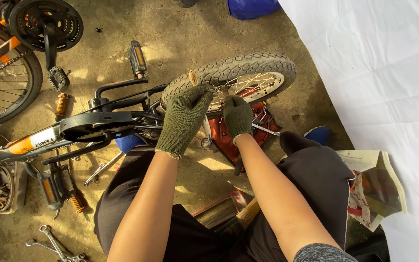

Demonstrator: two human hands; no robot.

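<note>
A: Entry. Small bike lies upside down on the floor. Left hand, gloved, rests on the rear wheel, its fingers curled over the tyre near a wooden handle sticking up beside the tread. Cannot tell whether the handle is gripped or only touched.

B: Right hand?

A: Right hand, gloved too, sits at the spokes close to the hub. Fingers are bent in toward the wheel; what they hold, if anything, is hidden.

B: Risks?

A: My judgement only. One: the wheel is free to turn, and fingers among spokes get pinched if it rolls. Two: the chainguard and chain are just beside the left wrist; a loose glove cuff could snag there. Three: the bike rests on its bars and seat, so a hard push on the tyre could tip the frame toward the knees.

B: Clutter?

A: A spanner lies on a red cloth under the wheel; more spanners are near the left knee, and loose pedals sit beside them. A second bike crowds the left side. A dropped part would be easily lost on the dusty floor.
</note>
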